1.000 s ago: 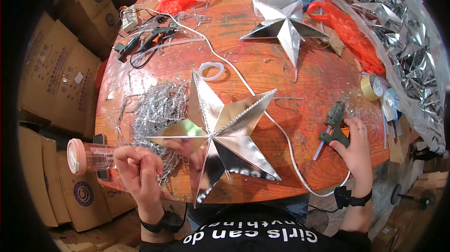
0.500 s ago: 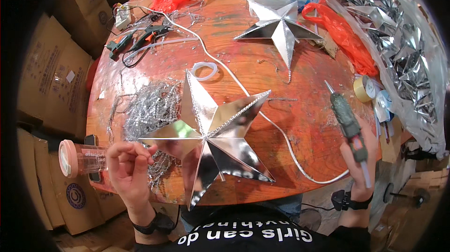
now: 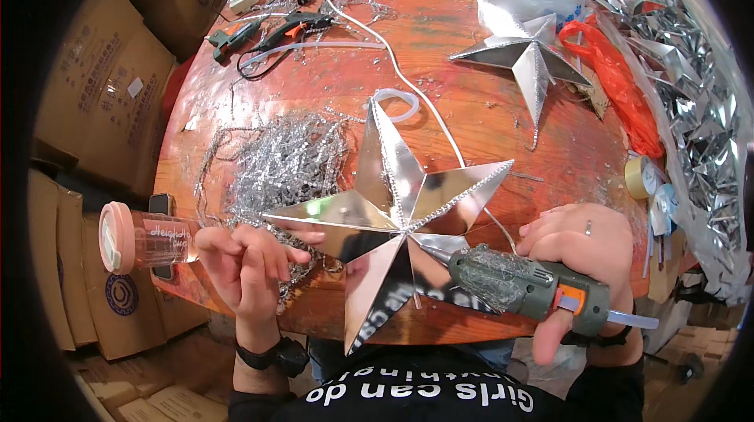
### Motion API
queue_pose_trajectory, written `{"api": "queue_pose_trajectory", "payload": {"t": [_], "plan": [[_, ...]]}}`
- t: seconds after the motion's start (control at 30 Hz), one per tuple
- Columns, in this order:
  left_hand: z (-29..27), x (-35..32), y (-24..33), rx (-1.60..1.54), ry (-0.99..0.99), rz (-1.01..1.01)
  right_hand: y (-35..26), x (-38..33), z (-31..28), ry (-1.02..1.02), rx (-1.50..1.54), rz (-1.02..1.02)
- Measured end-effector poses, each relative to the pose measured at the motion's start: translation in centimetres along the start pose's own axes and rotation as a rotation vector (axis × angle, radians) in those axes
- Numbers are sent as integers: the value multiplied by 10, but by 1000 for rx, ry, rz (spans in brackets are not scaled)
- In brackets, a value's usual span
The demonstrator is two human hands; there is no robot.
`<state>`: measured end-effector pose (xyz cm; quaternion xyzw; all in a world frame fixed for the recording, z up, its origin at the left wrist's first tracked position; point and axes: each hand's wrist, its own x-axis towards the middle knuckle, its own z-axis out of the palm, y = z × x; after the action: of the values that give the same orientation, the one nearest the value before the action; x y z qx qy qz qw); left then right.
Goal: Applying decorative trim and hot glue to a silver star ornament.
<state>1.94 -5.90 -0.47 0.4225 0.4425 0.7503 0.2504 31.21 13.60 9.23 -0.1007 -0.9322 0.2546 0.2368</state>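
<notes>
My right hand [image 3: 585, 249] is wrapped round a dark green glue gun [image 3: 503, 281], a glue stick poking from its rear. Its nozzle points left, close to the middle of a shiny silver five-pointed star [image 3: 393, 218]; contact cannot be made out. Silver trim lines two of the star's upper ridges. My left hand [image 3: 255, 269] is beside the star's left point, fingers curled together; what they hold, if anything, is hidden. Just beyond that hand lies a tangled pile of silver trim [image 3: 287, 163], with a loose strand running down near the fingers.
A second silver star [image 3: 528, 49] lies at the back. Two other glue guns [image 3: 271, 33] rest far left. A white cord [image 3: 400, 69] crosses the table. A pink-lidded cup [image 3: 145, 240] is at left, tape [image 3: 640, 177] at right, beside a bag of silver stars [image 3: 691, 108].
My right hand has swung the glue gun leftward, from upright at the right to nearly level at the star's middle. My left hand's fingers have shifted slightly. The whole view has shifted.
</notes>
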Motion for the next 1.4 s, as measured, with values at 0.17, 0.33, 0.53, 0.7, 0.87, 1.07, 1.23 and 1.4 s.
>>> {"api": "queue_pose_trajectory", "payload": {"t": [0.17, 0.33, 0.53, 0.7, 0.87, 1.07, 1.23, 1.4], "plan": [[-13, -8, -13, 332, -8, 150, 4, 11, 2, -71, 5, 2], [-9, -7, -21, 569, 31, 350, 7, 15, 4, -92, 18, 21], [-8, -10, -15, 621, 87, 253, 17, 9, 10, -47, 14, 8], [-11, -8, -19, 641, 86, 296, 21, 0, 12, -6, 0, -3], [-5, -8, -21, 622, 192, 281, 24, -14, 10, 34, -27, -28], [-7, -7, -22, 633, 186, 280, 17, -28, 9, 81, -92, 27], [-10, -7, -24, 644, 184, 288, 17, -46, 5, 45, -146, 7], [-8, -4, -24, 647, 163, 304, 4, -48, 8, 63, -149, 38]]}}
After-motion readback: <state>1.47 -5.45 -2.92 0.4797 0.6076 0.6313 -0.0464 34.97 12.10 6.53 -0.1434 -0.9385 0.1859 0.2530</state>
